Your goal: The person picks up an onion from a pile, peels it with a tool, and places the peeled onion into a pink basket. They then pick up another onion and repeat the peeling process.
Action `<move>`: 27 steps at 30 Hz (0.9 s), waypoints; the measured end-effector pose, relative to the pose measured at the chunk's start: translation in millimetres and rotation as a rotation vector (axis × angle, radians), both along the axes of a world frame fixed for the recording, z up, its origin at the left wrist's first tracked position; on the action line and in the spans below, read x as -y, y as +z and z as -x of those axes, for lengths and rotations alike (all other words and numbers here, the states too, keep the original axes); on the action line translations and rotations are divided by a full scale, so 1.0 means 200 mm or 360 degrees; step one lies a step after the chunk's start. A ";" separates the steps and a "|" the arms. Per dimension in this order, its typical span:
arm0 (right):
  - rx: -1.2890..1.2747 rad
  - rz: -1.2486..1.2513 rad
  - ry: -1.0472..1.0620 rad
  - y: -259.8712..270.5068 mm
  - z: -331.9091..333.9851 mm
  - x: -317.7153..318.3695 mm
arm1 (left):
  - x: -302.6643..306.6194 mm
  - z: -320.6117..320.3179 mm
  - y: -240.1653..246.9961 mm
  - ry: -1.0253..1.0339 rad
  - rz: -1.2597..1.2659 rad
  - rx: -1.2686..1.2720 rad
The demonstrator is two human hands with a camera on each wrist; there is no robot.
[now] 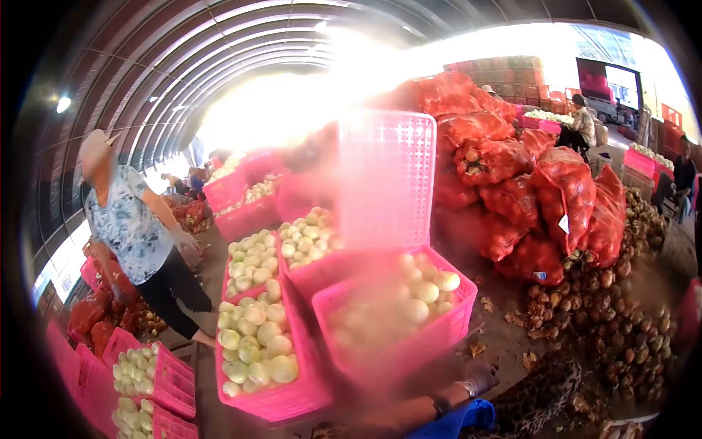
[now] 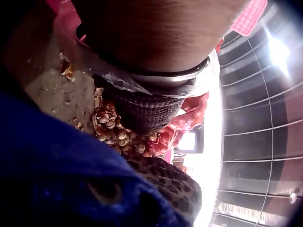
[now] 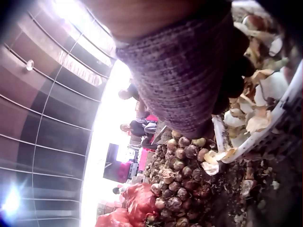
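My left hand (image 1: 479, 378), in a dark knit glove, reaches out low over the leopard-print cloth (image 1: 541, 391) in the head view. In the left wrist view the same glove (image 2: 149, 111) shows below a wrist strap, its fingers hidden behind the back of the hand. My right hand (image 3: 182, 80), in a purple-grey knit glove, is beside a white basket (image 3: 289, 101) holding onion skins (image 3: 260, 120); its dark fingers overlap the basket's contents. I cannot tell what it holds. Nearest my left hand are pink crates (image 1: 398, 358) of peeled onions (image 1: 424, 293).
Unpeeled onions (image 1: 621, 329) lie heaped at right, below red mesh sacks (image 1: 512, 183) of onions. A pink crate (image 1: 387, 175) stands upright behind the front crate. At left a person (image 1: 131, 219) stands near more crates (image 1: 172, 377). Blue cloth (image 1: 461, 417) lies under my forearm.
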State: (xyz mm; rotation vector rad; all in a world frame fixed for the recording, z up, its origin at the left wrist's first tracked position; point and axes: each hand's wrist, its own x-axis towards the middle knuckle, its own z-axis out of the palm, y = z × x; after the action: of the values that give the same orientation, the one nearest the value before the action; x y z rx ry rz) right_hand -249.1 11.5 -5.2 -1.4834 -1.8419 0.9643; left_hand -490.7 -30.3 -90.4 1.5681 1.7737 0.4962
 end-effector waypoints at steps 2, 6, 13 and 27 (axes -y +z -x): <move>-0.0016 0.0019 -0.0061 -0.03 -0.06 0.02 | 0.00 -0.05 -0.17 -0.0042 -0.0255 -0.0174; -0.0008 0.0077 -0.0270 -0.14 -0.34 0.10 | -0.04 -0.11 -0.21 -0.0307 -0.0035 -0.0269; -0.0091 0.0108 -0.0886 -0.47 -1.46 0.61 | -0.18 -0.21 -0.34 -0.0751 0.0171 -0.0271; -0.0128 0.0438 -0.2152 -0.08 -1.70 0.98 | -1.39 -1.02 -0.77 -0.1038 0.0409 -0.0642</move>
State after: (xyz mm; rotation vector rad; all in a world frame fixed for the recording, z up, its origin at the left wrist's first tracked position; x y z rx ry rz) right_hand 90.9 -184.7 -20.8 -2.2277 -0.3251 0.5209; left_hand -285.8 247.0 -244.9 2.0131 1.3923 -0.3679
